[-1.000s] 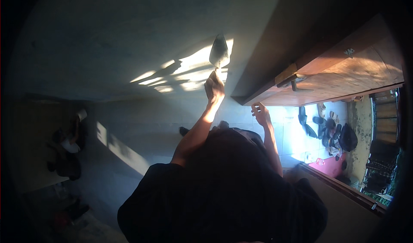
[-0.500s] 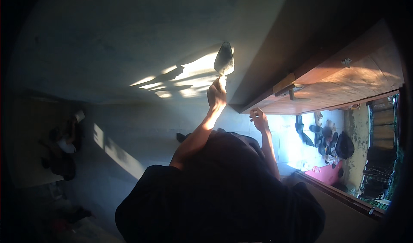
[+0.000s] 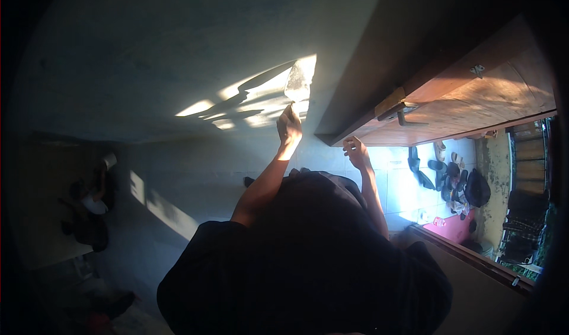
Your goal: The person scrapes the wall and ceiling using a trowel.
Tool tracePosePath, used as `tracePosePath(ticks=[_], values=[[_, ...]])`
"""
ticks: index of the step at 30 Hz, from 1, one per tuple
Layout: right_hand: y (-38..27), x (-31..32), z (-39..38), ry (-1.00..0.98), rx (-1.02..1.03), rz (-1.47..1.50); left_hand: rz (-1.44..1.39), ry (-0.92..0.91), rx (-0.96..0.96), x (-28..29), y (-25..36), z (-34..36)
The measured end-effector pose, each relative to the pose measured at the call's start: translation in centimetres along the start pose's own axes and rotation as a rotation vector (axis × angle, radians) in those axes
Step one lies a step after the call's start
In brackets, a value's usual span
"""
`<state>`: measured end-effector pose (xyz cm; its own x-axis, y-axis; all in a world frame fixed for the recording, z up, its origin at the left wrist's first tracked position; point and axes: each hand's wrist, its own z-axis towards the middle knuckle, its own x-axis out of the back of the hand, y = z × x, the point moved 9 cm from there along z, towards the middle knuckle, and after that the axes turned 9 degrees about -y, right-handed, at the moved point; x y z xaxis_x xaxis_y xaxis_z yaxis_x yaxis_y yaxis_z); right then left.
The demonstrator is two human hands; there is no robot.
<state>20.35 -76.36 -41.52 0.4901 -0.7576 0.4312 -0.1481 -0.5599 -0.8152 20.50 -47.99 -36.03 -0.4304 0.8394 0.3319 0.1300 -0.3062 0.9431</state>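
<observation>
My left hand (image 3: 289,125) is closed around the handle of a small trowel (image 3: 299,81). Its pointed blade is raised at the wall (image 3: 195,50) and brightly lit by a patch of sunlight. Whether the blade touches the wall I cannot tell. Shadows of the hand and trowel fall to the left. Beside the edge of a brown wooden door (image 3: 379,135), my right hand (image 3: 357,152) has its fingers loosely bent and apart. Nothing shows in it, and contact with the door is unclear.
A metal handle (image 3: 410,117) juts from the door on the right. Beyond it, several shoes (image 3: 438,172) and a dark bag (image 3: 477,188) lie on the pale tiled floor (image 3: 398,184). Another person (image 3: 92,202) is at the far left in shadow.
My left hand and the trowel have shifted slightly left. The blade has turned from dark to brightly sunlit. My right hand stays near the door's edge.
</observation>
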Motion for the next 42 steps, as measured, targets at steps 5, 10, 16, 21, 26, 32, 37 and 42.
tracePosePath(ticks=[5,10,16,21,26,32,37,42], values=[[-0.8,0.8,-0.5,0.054,0.004,0.049,-0.045,-0.005,-0.091,-0.6,2.0,0.5],[0.8,0.3,-0.7,0.005,0.014,0.021,-0.188,-0.014,-0.222,-0.2,6.4,2.4],[3.1,-0.1,-1.4,0.031,-0.089,0.05,-0.111,-0.058,0.057,-1.4,2.0,-0.6],[1.5,0.5,-1.2,0.023,-0.028,0.04,-0.096,-0.002,-0.028,-0.1,5.8,0.3],[2.5,-0.3,-0.9,0.008,-0.046,0.048,-0.106,-0.027,-0.022,-0.5,5.8,1.0],[2.6,0.5,-2.2,0.039,-0.048,0.016,-0.048,-0.036,-0.131,0.6,11.3,1.4],[3.3,-0.7,-1.8,0.018,-0.101,0.035,-0.081,-0.028,0.067,-0.7,5.4,0.3],[2.4,-0.5,-1.6,0.018,-0.045,0.023,-0.034,-0.023,0.064,1.0,7.9,-0.6]])
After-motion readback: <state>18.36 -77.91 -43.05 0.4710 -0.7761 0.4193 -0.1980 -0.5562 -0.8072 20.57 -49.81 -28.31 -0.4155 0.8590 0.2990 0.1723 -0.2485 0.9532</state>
